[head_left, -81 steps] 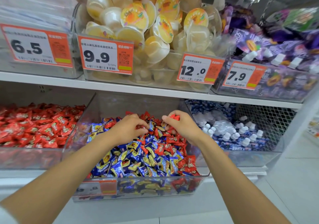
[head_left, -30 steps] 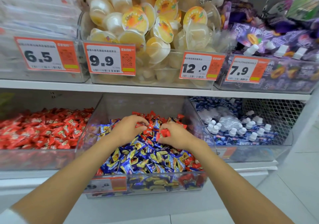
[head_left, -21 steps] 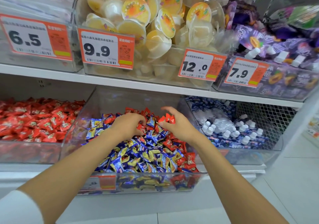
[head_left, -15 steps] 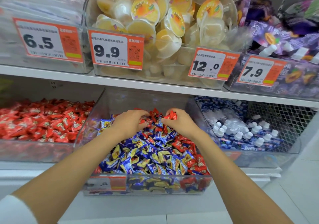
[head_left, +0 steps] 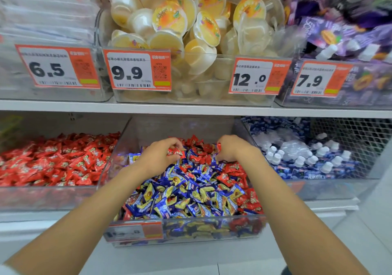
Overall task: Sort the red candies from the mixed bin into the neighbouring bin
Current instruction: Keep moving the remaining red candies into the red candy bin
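**Candy bins, lower shelf**

Mixed bin (head_left: 212, 230), nearest: blue candies (head_left: 180, 200) heaped in front, red candies (head_left: 248, 200) along the right side and back. Over the far end, the left hand (head_left: 158, 158) pinches a red candy (head_left: 175, 152). The right hand (head_left: 231, 149), fingers curled, grips a second candy (head_left: 219, 146), also red. Red bin (head_left: 42, 198), just beside on the left: red only. Shelf above: jelly cups (head_left: 169, 20), price tags (head_left: 139, 70).

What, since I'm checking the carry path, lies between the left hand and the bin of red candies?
In the head view, a few blue candies and the mixed bin's clear side wall lie between the left hand and the red bin.
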A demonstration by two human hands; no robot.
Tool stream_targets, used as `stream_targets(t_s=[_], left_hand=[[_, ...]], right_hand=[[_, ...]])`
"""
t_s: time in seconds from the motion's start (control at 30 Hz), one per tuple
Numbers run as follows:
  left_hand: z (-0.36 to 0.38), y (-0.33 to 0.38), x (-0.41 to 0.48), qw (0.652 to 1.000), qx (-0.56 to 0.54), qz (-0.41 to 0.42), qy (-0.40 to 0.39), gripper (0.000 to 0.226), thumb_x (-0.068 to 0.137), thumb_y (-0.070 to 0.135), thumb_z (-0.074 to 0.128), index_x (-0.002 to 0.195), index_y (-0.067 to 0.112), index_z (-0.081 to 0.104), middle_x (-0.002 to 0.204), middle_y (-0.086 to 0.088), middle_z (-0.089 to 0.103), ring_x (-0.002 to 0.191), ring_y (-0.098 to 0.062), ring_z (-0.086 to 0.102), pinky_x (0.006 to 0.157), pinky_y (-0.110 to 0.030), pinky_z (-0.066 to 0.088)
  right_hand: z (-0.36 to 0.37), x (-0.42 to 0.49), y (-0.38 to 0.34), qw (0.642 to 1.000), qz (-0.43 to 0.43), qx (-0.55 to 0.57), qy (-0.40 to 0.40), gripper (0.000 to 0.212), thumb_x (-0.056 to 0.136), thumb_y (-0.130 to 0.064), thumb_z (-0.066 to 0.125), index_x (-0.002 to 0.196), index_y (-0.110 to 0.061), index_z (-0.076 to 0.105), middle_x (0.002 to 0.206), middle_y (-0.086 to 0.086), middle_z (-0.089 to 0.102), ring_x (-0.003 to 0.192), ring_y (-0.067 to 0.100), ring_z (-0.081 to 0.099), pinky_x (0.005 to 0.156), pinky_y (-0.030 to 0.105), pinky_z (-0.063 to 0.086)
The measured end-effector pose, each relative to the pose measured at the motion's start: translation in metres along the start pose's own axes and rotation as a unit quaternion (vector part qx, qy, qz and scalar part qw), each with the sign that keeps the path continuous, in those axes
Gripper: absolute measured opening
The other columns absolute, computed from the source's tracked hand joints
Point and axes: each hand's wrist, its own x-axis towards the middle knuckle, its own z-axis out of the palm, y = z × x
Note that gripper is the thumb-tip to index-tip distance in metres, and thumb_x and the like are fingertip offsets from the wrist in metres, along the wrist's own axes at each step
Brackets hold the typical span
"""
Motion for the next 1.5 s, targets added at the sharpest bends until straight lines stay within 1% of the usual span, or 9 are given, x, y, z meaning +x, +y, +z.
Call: stream_targets(t_s=[0.13, 0.17, 0.2, 0.4, 0.6, 0.77, 1.0, 1.13, 1.5], left_hand=[[0.01, 0.012, 0.013, 0.998, 0.028, 0.023, -0.043, 0.035, 0.1, 0.022, 0.044, 0.132, 0.033, 0.053, 0.108, -0.003, 0.063, 0.108, -0.025, 0.049, 0.069, -0.026, 0.048], [0.013, 0.016, 0.017, 0.998, 0.026, 0.023, -0.051, 0.034, 0.099, 0.026, 0.046, 0.132, 0.033, 0.054, 0.106, -0.005, 0.064, 0.075, -0.001, 0.047, 0.071, -0.027, 0.047], [0.017, 0.019, 0.021, 0.998, 0.032, 0.018, -0.057, 0.035, 0.096, 0.035, 0.052, 0.13, 0.036, 0.054, 0.115, -0.004, 0.063, 0.097, -0.022, 0.062, 0.082, -0.03, 0.048], [0.026, 0.023, 0.032, 0.995, 0.09, -0.01, -0.035, 0.017, 0.079, 0.048, 0.069, 0.087, 0.032, 0.067, 0.113, 0.005, 0.065, 0.099, -0.018, 0.06, 0.079, -0.034, 0.049], [0.005, 0.007, 0.016, 0.998, 0.036, -0.03, 0.041, 0.017, 0.084, 0.046, 0.065, 0.078, 0.03, 0.06, 0.106, 0.005, 0.067, 0.096, -0.021, 0.062, 0.079, -0.035, 0.048], [-0.004, 0.0, 0.004, 0.995, 0.032, -0.046, 0.079, 0.02, 0.09, 0.045, 0.057, 0.09, 0.025, 0.055, 0.076, 0.0, 0.064, 0.049, -0.012, 0.045, 0.053, -0.03, 0.035], [-0.001, 0.002, -0.006, 0.996, -0.017, -0.033, 0.086, 0.036, 0.091, 0.042, 0.057, 0.123, 0.025, 0.056, 0.119, 0.003, 0.064, 0.096, -0.02, 0.062, 0.081, -0.035, 0.048], [-0.006, 0.004, -0.012, 0.995, -0.01, -0.034, 0.092, 0.025, 0.09, 0.043, 0.059, 0.106, 0.024, 0.062, 0.086, 0.002, 0.067, 0.051, -0.006, 0.045, 0.059, -0.03, 0.036], [-0.028, 0.016, -0.052, 0.993, -0.079, 0.037, 0.085, 0.022, 0.087, 0.029, 0.067, 0.098, 0.016, 0.054, 0.072, 0.005, 0.053, 0.047, -0.006, 0.039, 0.049, -0.018, 0.033]], right_hand=[[-0.012, -0.013, 0.016, 0.994, -0.016, 0.102, 0.025, 0.032, 0.083, -0.032, 0.071, 0.071, -0.01, 0.051, 0.075, 0.006, 0.056, 0.072, 0.023, 0.054, 0.062, 0.03, 0.04], [-0.013, -0.017, 0.016, 0.989, -0.032, 0.142, 0.041, 0.031, 0.082, -0.032, 0.073, 0.073, -0.01, 0.054, 0.072, 0.005, 0.057, 0.068, 0.02, 0.053, 0.06, 0.03, 0.039], [-0.014, -0.019, 0.016, 0.982, -0.043, 0.173, 0.056, 0.03, 0.081, -0.032, 0.074, 0.071, -0.011, 0.055, 0.068, 0.002, 0.056, 0.065, 0.016, 0.052, 0.057, 0.029, 0.038], [-0.001, -0.017, 0.009, 0.964, -0.071, 0.235, 0.104, 0.03, 0.081, -0.026, 0.075, 0.064, -0.026, 0.051, 0.064, -0.01, 0.055, 0.059, 0.003, 0.051, 0.052, 0.018, 0.034], [0.021, 0.012, -0.005, 0.976, -0.073, 0.178, 0.1, 0.032, 0.082, -0.035, 0.073, 0.102, -0.011, 0.065, 0.1, 0.005, 0.07, 0.092, 0.021, 0.063, 0.077, 0.03, 0.048], [0.038, 0.027, -0.006, 0.994, -0.069, 0.079, -0.005, 0.063, 0.079, -0.048, 0.072, 0.131, -0.017, 0.056, 0.136, 0.006, 0.055, 0.121, 0.027, 0.053, 0.1, 0.037, 0.044], [0.039, 0.019, -0.006, 0.987, -0.099, 0.124, 0.041, 0.01, 0.085, -0.029, 0.07, 0.081, -0.022, 0.064, 0.095, 0.001, 0.068, 0.09, 0.023, 0.063, 0.08, 0.037, 0.052], [0.032, -0.001, -0.002, 0.96, -0.101, 0.258, 0.045, 0.013, 0.087, -0.023, 0.068, 0.075, -0.019, 0.063, 0.085, 0.008, 0.067, 0.075, 0.018, 0.058, 0.076, 0.039, 0.05], [0.005, -0.072, -0.022, 0.901, -0.149, 0.399, 0.082, 0.011, 0.086, -0.018, 0.07, 0.086, -0.01, 0.064, 0.064, -0.005, 0.061, 0.054, 0.011, 0.053, 0.053, 0.022, 0.042]])
